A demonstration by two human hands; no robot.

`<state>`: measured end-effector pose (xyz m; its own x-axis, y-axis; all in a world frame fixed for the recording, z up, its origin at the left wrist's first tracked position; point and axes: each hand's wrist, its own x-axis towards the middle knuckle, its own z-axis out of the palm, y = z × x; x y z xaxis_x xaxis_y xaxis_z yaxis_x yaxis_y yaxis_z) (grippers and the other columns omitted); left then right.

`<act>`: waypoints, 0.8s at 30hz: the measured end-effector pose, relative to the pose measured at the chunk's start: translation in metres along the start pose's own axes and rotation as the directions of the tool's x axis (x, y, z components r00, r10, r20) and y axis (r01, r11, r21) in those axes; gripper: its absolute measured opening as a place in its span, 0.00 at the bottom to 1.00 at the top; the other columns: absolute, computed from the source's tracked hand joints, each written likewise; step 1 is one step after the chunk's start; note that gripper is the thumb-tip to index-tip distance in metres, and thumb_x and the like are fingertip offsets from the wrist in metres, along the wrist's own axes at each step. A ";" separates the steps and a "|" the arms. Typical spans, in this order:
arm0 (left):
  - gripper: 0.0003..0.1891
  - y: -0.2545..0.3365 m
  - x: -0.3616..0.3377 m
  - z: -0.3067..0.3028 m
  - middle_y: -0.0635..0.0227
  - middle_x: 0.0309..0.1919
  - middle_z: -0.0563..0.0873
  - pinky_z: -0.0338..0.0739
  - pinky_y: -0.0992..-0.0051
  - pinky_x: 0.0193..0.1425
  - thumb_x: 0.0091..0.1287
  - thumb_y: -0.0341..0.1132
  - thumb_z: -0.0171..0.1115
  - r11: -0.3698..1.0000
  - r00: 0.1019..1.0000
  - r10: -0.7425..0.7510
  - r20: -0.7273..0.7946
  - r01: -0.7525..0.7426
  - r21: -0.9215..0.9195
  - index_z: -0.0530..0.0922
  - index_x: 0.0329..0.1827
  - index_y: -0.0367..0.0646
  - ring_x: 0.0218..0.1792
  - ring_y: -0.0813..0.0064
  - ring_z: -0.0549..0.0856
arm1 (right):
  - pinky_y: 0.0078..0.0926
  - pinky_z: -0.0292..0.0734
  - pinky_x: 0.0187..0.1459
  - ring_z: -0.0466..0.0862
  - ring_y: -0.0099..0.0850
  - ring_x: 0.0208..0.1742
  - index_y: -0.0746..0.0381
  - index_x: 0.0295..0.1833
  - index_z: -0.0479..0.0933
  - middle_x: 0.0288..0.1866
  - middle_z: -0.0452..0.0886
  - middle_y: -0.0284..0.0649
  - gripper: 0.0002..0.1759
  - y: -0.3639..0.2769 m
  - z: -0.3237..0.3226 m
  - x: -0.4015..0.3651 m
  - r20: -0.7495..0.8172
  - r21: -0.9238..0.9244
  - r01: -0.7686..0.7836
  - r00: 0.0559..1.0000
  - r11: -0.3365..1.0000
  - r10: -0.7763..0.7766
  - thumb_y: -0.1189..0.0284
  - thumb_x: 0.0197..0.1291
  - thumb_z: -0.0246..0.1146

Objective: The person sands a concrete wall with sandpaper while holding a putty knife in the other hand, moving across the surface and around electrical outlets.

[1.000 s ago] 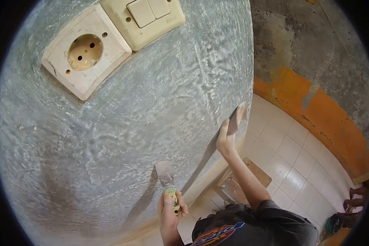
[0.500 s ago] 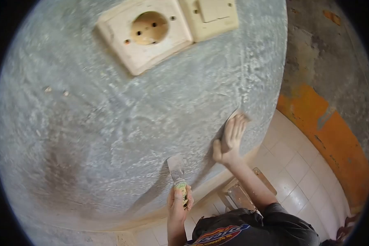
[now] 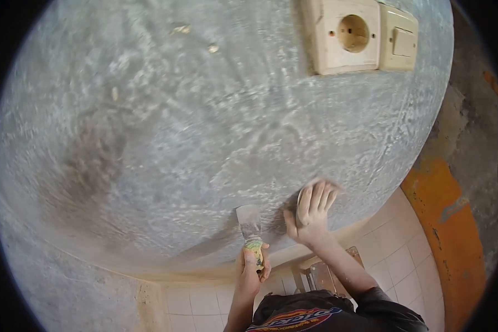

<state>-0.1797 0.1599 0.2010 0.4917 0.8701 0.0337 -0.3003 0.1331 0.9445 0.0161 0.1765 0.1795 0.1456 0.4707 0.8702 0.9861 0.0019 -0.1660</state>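
Note:
My left hand point(image 3: 250, 276) grips the yellow-green handle of a putty knife point(image 3: 249, 222), its flat, dusty blade pointing up in front of the grey wall point(image 3: 177, 160). To its right, my right hand point(image 3: 314, 217) presses against the wall with fingers together and thumb out to the side. Under those fingers is a thin sheet that looks like sandpaper point(image 3: 317, 181); only its pale edge shows beyond the fingertips, and the rest is hidden. Pale dust coats the right hand.
A socket point(image 3: 322, 52) and a light switch point(image 3: 397, 61) are mounted on the wall at upper right. A small wooden stool or bench point(image 3: 322, 276) stands behind my right forearm on the tiled floor point(image 3: 202, 301). Orange paint point(image 3: 448, 221) marks the surface at far right.
The view has swung left, so the socket and switch appear farther right. My right hand has slid lower on the wall, closer to the putty knife, which stays in my left hand.

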 end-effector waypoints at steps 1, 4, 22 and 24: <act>0.26 -0.001 -0.003 -0.003 0.71 0.22 0.73 0.60 0.83 0.16 0.76 0.57 0.38 1.000 1.000 0.004 -0.012 -0.005 -0.013 0.70 0.51 0.40 0.15 0.84 0.67 | 0.76 0.46 0.61 0.59 0.68 0.68 0.72 0.72 0.56 0.70 0.57 0.70 0.44 -0.004 -0.012 0.027 -0.036 -0.021 0.010 0.999 1.000 -0.011 0.58 0.57 0.62; 0.26 0.003 -0.009 -0.011 0.72 0.23 0.73 0.59 0.82 0.16 0.77 0.56 0.37 0.999 0.999 0.028 -0.019 -0.029 -0.026 0.70 0.52 0.40 0.15 0.84 0.66 | 0.76 0.45 0.62 0.59 0.68 0.69 0.72 0.72 0.56 0.71 0.56 0.70 0.43 -0.021 -0.036 0.085 -0.081 -0.053 0.040 0.996 0.998 -0.044 0.58 0.58 0.61; 0.20 0.048 -0.033 -0.121 0.70 0.32 0.74 0.62 0.82 0.21 0.77 0.49 0.43 0.993 0.997 -0.070 0.043 0.073 -0.087 0.70 0.57 0.41 0.24 0.82 0.71 | 0.66 0.23 0.70 0.32 0.65 0.78 0.76 0.74 0.46 0.77 0.38 0.68 0.43 -0.139 0.010 0.091 -0.086 -0.004 -0.024 0.996 1.000 0.024 0.62 0.63 0.56; 0.19 0.052 -0.036 -0.140 0.71 0.32 0.74 0.62 0.82 0.21 0.77 0.48 0.44 0.997 0.997 -0.058 0.060 0.061 -0.056 0.70 0.57 0.42 0.24 0.83 0.71 | 0.69 0.27 0.69 0.34 0.66 0.77 0.77 0.74 0.48 0.76 0.39 0.70 0.44 -0.163 0.044 0.051 -0.055 -0.066 0.085 0.995 0.994 -0.089 0.61 0.62 0.57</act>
<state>-0.3280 0.2018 0.2033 0.5563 0.8310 -0.0017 -0.3151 0.2128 0.9249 -0.1402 0.2391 0.2309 0.0615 0.4195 0.9057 0.9981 -0.0161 -0.0603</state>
